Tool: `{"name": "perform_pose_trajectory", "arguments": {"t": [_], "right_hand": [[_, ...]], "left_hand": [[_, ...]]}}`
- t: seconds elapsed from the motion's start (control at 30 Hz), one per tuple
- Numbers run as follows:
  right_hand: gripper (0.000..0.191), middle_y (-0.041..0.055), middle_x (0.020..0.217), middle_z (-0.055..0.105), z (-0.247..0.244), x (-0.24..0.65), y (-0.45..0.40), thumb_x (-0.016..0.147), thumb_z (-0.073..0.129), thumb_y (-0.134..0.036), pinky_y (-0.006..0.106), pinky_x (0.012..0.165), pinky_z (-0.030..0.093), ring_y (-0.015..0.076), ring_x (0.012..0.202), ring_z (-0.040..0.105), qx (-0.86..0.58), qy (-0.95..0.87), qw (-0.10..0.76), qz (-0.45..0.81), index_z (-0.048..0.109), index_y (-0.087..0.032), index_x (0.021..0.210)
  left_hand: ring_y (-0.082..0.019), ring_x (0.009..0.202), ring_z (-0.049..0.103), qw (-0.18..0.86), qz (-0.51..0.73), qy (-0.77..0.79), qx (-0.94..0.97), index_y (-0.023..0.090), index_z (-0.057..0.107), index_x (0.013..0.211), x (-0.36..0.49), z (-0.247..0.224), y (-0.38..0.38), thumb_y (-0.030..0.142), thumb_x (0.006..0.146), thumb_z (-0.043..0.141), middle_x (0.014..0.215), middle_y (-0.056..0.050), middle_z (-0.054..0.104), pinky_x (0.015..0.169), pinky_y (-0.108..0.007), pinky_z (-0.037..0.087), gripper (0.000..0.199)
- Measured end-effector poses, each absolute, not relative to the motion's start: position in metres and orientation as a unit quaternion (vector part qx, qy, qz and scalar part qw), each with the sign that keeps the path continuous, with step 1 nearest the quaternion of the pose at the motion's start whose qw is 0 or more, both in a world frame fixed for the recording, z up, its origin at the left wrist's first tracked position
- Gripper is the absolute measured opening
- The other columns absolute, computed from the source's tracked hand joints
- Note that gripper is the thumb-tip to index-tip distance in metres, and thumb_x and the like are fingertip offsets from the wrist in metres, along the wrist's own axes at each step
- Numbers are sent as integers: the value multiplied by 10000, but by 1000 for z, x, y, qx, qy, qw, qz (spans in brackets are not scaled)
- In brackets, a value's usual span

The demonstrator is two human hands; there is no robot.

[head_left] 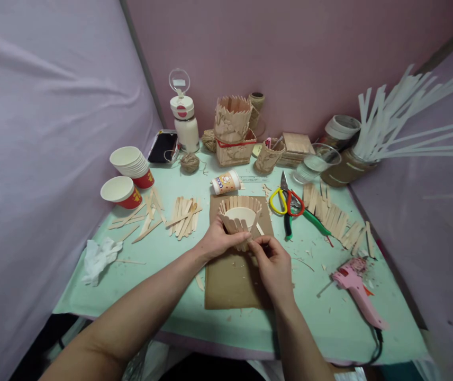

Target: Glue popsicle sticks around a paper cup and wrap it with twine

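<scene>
A white bottle point(187, 132) stands beside a black device point(163, 148).

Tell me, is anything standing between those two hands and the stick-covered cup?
Nothing visible is. The left hand already holds the stick-covered cup by its side, and the right hand has its fingers at the lower edge. The brown board lies below, out of the way.
</scene>
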State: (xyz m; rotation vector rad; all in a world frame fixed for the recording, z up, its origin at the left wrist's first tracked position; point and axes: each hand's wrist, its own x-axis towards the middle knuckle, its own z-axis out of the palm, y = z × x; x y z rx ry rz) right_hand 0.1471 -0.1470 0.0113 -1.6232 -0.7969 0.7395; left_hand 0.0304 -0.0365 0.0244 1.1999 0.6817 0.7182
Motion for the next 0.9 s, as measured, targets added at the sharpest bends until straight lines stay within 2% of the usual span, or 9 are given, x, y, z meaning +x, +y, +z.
{"name": "perform_pose_trajectory", "arguments": {"t": [0.63, 0.9], "right_hand": [[255, 5, 703, 676, 4, 148, -149, 804, 701, -440, 294, 668, 489, 175, 683, 616, -687, -337, 558, 321, 655, -194, 753], [243, 3, 703, 675, 3, 148, -151, 817, 696, -429, 288, 659, 488, 171, 676, 613, -683, -346, 560, 314, 661, -195, 761]], "left_hand": [[-191, 810, 660, 702, 330, 302, 554, 145, 725, 892, 30, 23, -38, 394, 620, 879, 880, -55, 743, 804, -324, 549, 399], [-201, 851, 663, 711, 319, 310, 544, 137, 727, 945, 29, 19, -36, 430, 620, 890, 927, -72, 746, 836, -330, 542, 467]]}}
